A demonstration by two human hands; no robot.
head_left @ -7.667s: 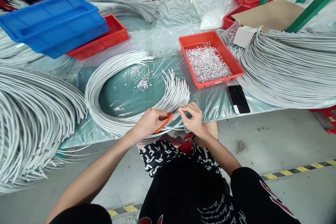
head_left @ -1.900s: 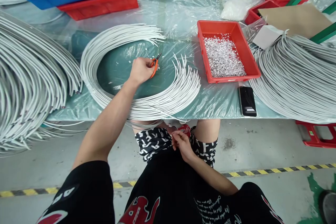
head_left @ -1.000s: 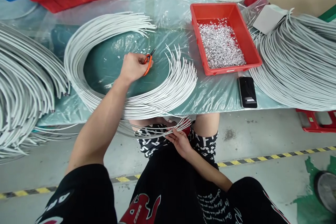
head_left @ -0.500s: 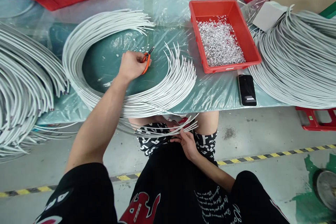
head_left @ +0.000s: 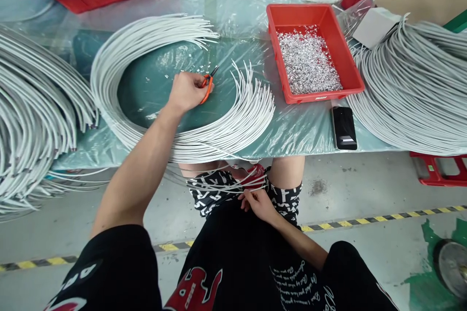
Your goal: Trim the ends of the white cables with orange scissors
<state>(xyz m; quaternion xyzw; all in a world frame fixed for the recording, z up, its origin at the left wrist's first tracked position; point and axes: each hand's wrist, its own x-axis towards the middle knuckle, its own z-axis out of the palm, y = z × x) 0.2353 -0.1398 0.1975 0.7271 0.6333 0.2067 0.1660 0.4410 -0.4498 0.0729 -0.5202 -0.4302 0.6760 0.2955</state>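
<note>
Inside the white cable coil (head_left: 109, 77), fingers of left hand (head_left: 185, 91) grip orange snips (head_left: 210, 79), likely light, stiff, best held by handles (head_left: 205, 97); below coil, right hand (head_left: 260, 204) rests by springy-looking loose cables (head_left: 226, 188), grasp unclear

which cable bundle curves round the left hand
The middle white bundle, C-shaped around the left hand and its orange-handled tool; the left bundle and right bundle lie off either side.

White cables (head_left: 233, 131) and red tray (head_left: 301, 22) flank a narrow gap.
</note>
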